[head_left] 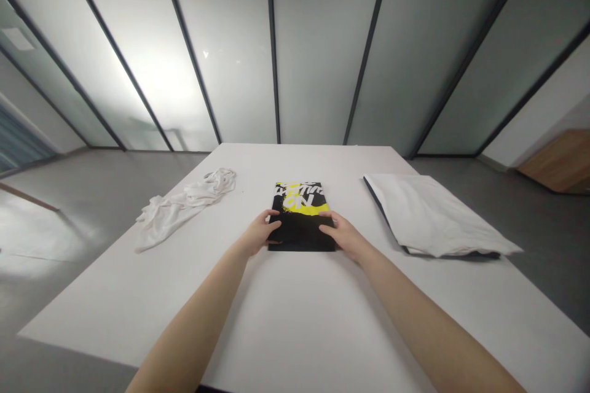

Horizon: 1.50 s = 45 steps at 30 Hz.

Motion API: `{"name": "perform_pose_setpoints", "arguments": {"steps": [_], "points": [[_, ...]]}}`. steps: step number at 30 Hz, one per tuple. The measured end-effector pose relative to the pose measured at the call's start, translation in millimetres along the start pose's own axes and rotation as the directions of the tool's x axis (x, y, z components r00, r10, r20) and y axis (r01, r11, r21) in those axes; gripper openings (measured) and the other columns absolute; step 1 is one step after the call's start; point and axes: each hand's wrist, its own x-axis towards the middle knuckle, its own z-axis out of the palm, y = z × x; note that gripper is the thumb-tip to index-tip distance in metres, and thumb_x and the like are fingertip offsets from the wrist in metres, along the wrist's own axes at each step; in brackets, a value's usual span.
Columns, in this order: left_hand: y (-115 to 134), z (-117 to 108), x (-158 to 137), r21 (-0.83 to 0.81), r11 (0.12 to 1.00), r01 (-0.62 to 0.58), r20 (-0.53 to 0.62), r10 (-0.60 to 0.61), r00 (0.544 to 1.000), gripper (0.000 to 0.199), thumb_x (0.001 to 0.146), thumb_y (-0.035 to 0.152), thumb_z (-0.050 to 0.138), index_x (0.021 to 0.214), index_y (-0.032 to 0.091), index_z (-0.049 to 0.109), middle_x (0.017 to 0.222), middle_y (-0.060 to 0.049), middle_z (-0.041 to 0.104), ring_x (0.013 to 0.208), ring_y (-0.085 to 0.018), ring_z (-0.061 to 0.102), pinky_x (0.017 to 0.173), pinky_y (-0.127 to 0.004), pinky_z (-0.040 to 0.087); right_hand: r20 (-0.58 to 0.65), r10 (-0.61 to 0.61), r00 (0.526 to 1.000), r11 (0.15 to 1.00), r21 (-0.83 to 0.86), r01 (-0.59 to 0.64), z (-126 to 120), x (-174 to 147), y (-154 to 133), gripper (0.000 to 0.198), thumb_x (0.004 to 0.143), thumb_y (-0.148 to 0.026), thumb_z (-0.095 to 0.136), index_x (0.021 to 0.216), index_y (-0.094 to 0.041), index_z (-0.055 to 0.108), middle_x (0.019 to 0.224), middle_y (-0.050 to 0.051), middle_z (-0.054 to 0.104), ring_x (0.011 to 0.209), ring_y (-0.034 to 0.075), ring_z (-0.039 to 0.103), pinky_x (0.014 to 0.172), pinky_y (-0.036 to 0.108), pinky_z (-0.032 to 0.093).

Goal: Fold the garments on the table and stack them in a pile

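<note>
In the middle of the white table (295, 301) lies a black T-shirt (299, 230) folded into a neat rectangle, with a yellow patch and white lettering on its far half. My left hand (262, 232) holds its left edge, thumb and fingertips on the top. At the right edge my right hand (343, 233) grips it the same way. The undersides of both hands' fingers are partly hidden by the cloth.
Crumpled white cloth (187, 206) lies along the table's left side. To the right, white fabric (428, 212) is spread flat over something dark, its corner reaching past the table's right edge. Frosted glass panels (313, 49) stand behind the table.
</note>
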Motion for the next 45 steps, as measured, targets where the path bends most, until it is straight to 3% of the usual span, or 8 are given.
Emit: {"name": "perform_pose_setpoints", "arguments": {"steps": [5,17,24,28,32,37,42,45], "points": [[-2,-7,-2,0.057,0.998,-0.007,0.022,0.006,1.0,0.037,0.083,0.024,0.083,0.113,0.024,0.062,0.095,-0.002,0.066,0.082,-0.017,0.071,0.071,-0.034,0.067,-0.008,0.025,1.0,0.992,-0.127,-0.026,-3,1,1,0.034,0.083,-0.02,0.07,0.117,-0.025,0.068,0.07,-0.006,0.063,0.051,0.011,0.053,0.045,0.018,0.039],[6,-23,-12,0.382,0.922,-0.067,0.209,-0.015,0.978,0.046,0.082,0.04,0.084,0.12,0.025,0.064,0.065,0.004,0.062,0.052,-0.016,0.064,0.051,-0.024,0.052,0.046,0.026,0.999,0.952,-0.306,-0.01,-17,3,-3,0.027,0.09,-0.027,0.069,0.117,-0.025,0.068,0.084,0.0,0.07,0.065,0.017,0.063,0.055,0.025,0.049],[18,-16,-15,0.76,0.583,-0.288,-0.014,0.457,0.889,0.015,0.086,0.041,0.075,0.081,0.028,0.07,0.073,-0.006,0.065,0.098,-0.031,0.068,0.093,-0.038,0.05,0.003,-0.504,0.864,0.479,-0.831,0.282,-15,-1,-7,0.022,0.096,-0.024,0.064,0.115,-0.021,0.074,0.109,0.012,0.068,0.104,0.027,0.065,0.096,0.038,0.05],[12,4,-21,0.76,0.444,-0.474,0.247,0.477,0.843,0.018,0.089,0.044,0.07,0.091,0.027,0.074,0.101,-0.012,0.072,0.111,-0.033,0.062,0.107,-0.043,0.043,0.309,-0.541,0.783,0.353,-0.762,0.544,7,-4,-1,0.028,0.1,-0.023,0.059,0.123,-0.022,0.074,0.119,0.011,0.068,0.114,0.026,0.062,0.105,0.039,0.046],[4,14,-31,0.721,0.356,-0.594,0.47,0.378,0.798,0.023,0.082,0.045,0.078,0.098,0.028,0.074,0.09,-0.007,0.072,0.091,-0.029,0.066,0.091,-0.037,0.049,0.385,-0.414,0.825,0.34,-0.775,0.532,18,-8,0,0.021,0.1,-0.025,0.063,0.115,-0.023,0.077,0.112,0.01,0.071,0.105,0.025,0.065,0.096,0.036,0.048],[4,18,-33,0.693,0.365,-0.622,0.527,0.332,0.782,0.036,0.097,0.049,0.062,0.071,0.026,0.069,0.065,-0.003,0.064,0.064,-0.021,0.061,0.073,-0.032,0.047,0.376,-0.298,0.877,0.365,-0.804,0.469,21,-17,-8,0.032,0.102,-0.039,0.062,0.076,-0.023,0.073,0.077,0.006,0.071,0.074,0.021,0.064,0.073,0.031,0.045],[-6,27,-24,0.741,0.35,-0.573,0.348,0.529,0.774,0.029,0.103,0.042,0.051,0.11,0.027,0.075,0.117,-0.013,0.075,0.12,-0.031,0.065,0.11,-0.044,0.044,0.366,-0.453,0.813,0.302,-0.795,0.526,27,-15,1,0.031,0.106,-0.034,0.05,0.123,-0.024,0.075,0.124,0.012,0.075,0.118,0.029,0.064,0.105,0.041,0.046],[-18,31,-22,0.767,0.338,-0.545,0.357,0.481,0.801,0.048,0.097,0.042,0.061,0.143,0.028,0.062,0.159,-0.013,0.053,0.153,-0.038,0.039,0.128,-0.057,0.023,0.359,-0.414,0.837,0.25,-0.839,0.484,30,-9,13,0.055,0.104,-0.041,0.053,0.156,-0.021,0.054,0.166,0.014,0.045,0.152,0.04,0.037,0.124,0.057,0.027]]}}
